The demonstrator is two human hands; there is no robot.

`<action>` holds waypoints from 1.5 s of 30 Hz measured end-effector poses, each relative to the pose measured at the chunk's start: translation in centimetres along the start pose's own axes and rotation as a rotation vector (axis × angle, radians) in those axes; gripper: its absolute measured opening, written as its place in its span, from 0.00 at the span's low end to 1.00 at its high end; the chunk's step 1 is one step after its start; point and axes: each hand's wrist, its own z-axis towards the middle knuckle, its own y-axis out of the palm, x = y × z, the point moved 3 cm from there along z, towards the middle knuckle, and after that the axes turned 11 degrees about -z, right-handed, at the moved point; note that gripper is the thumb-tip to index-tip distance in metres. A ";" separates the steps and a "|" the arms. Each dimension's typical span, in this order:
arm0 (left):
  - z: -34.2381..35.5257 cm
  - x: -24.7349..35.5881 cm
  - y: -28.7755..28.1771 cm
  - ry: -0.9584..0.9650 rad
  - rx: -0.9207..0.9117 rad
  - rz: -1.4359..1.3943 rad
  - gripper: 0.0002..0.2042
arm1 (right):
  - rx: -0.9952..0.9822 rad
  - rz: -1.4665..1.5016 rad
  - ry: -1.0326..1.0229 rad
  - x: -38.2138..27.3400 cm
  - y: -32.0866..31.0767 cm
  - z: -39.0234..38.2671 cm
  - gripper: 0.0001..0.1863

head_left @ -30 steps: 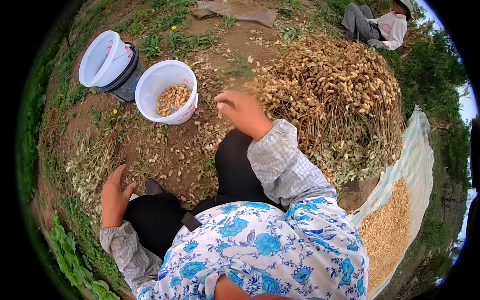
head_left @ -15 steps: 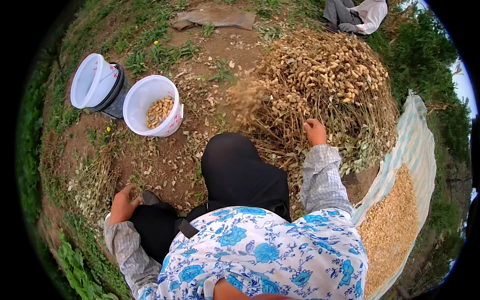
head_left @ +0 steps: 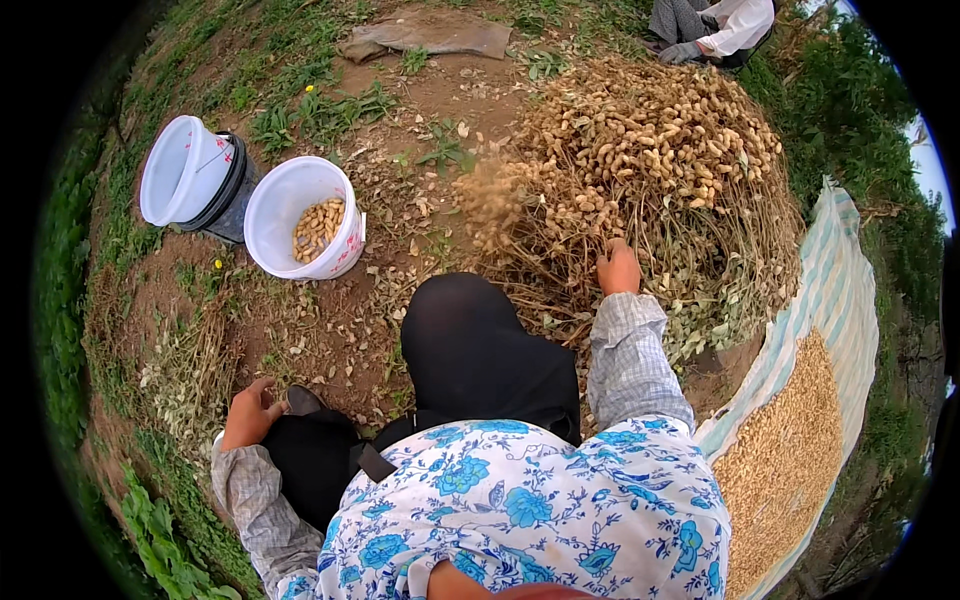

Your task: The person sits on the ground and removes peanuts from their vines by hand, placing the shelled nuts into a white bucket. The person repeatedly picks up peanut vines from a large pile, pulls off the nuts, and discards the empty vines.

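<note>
My right hand (head_left: 618, 269) reaches to the near edge of a big heap of dried peanut plants (head_left: 715, 240), its fingers curled in among the stems. Their tips are partly hidden there. Unshelled peanuts (head_left: 650, 130) cluster thickly over the top of the heap. Low on the left, my left hand (head_left: 250, 412) is beside my bent leg, holding nothing, with thumb and fingers apart. Ahead of it stands a white bucket (head_left: 262, 225) with a small layer of picked peanuts (head_left: 317, 230) at the bottom.
Another white bucket (head_left: 180, 170) sits in a dark one at the far left. On the right, a striped sheet (head_left: 835, 260) bears a pale, grainy heap (head_left: 780, 450). Beyond the plants sits a person (head_left: 725, 28) in gloves. A flattened sack (head_left: 430, 35) lies at the back.
My right hand has shifted slightly left and down against the stems. The left hand stays nearly in place. The other person's gloved hand has moved a little left.
</note>
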 end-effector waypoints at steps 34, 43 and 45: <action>1.3 2.0 0.9 -0.023 -0.019 0.021 0.23 | 0.515 -0.566 0.015 14.2 -17.6 7.7 0.13; 1.7 2.1 0.9 -0.055 -0.059 0.011 0.24 | 0.589 -0.414 -0.374 5.5 -15.2 -5.2 0.17; 1.9 2.1 0.8 -0.031 -0.063 -0.002 0.23 | 0.527 -0.336 -0.407 3.1 -12.1 -7.4 0.18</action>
